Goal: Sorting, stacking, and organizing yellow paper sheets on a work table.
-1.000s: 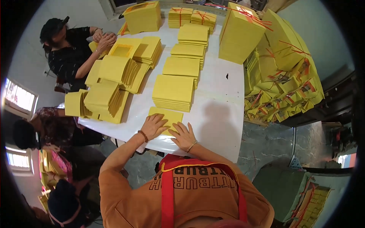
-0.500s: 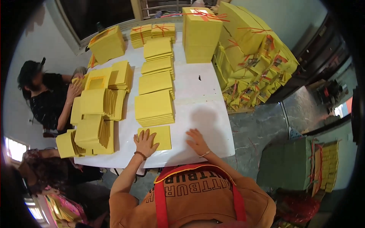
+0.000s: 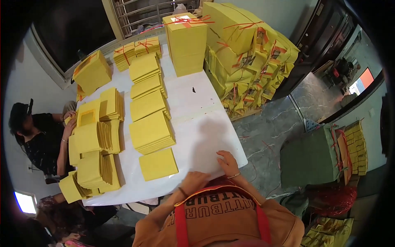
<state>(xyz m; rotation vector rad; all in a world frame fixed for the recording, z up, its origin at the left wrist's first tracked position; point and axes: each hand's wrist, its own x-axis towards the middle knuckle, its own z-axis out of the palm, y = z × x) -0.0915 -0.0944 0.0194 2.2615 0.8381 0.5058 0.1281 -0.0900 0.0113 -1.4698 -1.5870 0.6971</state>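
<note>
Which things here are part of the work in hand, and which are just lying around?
In use:
left hand and right hand, both empty, on the white table
small yellow sheet stack
row of yellow stacks

Lying about:
tied yellow bundles
green crate

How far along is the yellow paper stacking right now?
Done: several yellow stacks line the table, some tied bundles at the far end. In hand: nothing; left hand and right hand rest empty at the table edge. Left: the thin near stack.
</note>
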